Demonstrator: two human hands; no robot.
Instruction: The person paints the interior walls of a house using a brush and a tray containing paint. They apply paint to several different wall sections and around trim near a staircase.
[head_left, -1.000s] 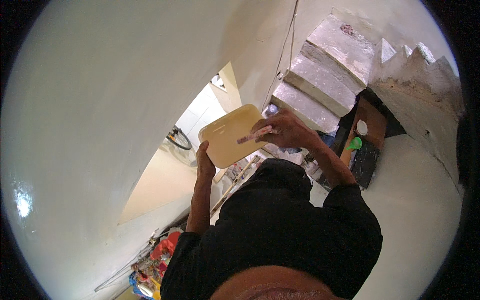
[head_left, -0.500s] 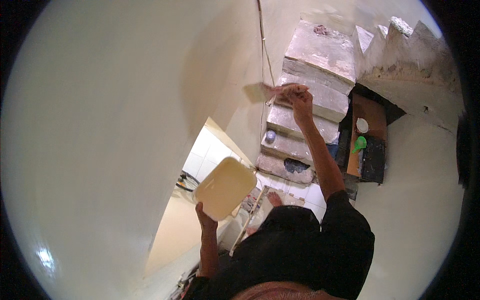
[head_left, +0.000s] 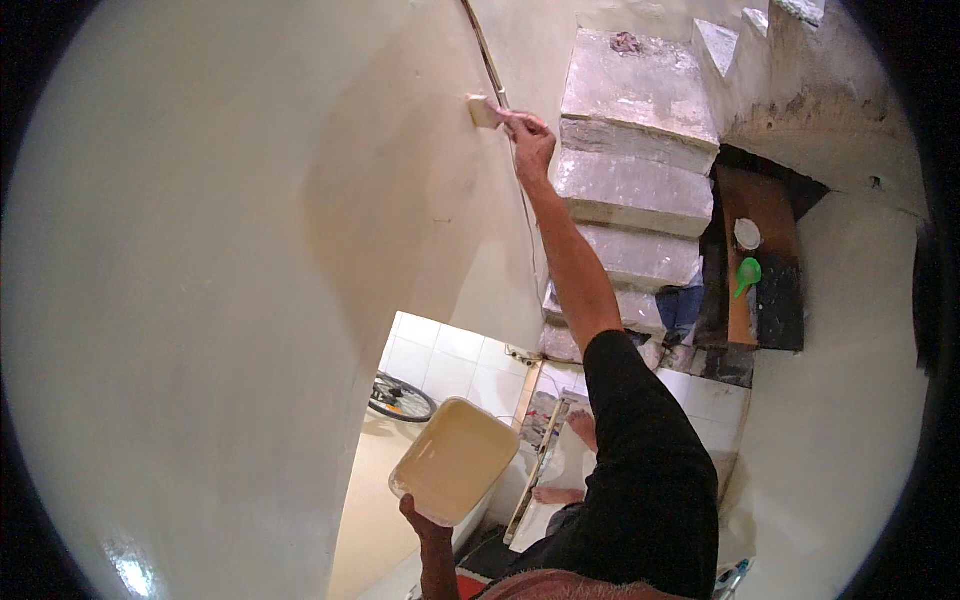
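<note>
My right hand [head_left: 532, 140] is closed around the handle of a wide paintbrush [head_left: 484, 112]. The arm is stretched far out, and the pale bristles are against the cream wall [head_left: 400, 150] or very close to it, beside a dark cable [head_left: 484, 45]. Lower down, my left hand [head_left: 424, 522] grips the near left edge of a rounded rectangular tub [head_left: 396, 484]. Cream-coloured paint fills the tub's inside, which faces up toward me. Part of the left thumb shows at the rim; the other fingers are hidden beneath.
Concrete stairs [head_left: 640, 85] climb at the right of the wall. My bare feet [head_left: 560, 495] stand on a pale plank-like platform. Below the wall's edge a bicycle wheel [head_left: 402, 397] shows on white tiles. A green scoop [head_left: 748, 272] and a white bowl [head_left: 747, 234] lie on a brown board.
My right hand has carried the brush farther up and left along the wall. The tub in my left hand sits lower in view, and the whole view has shifted.
</note>
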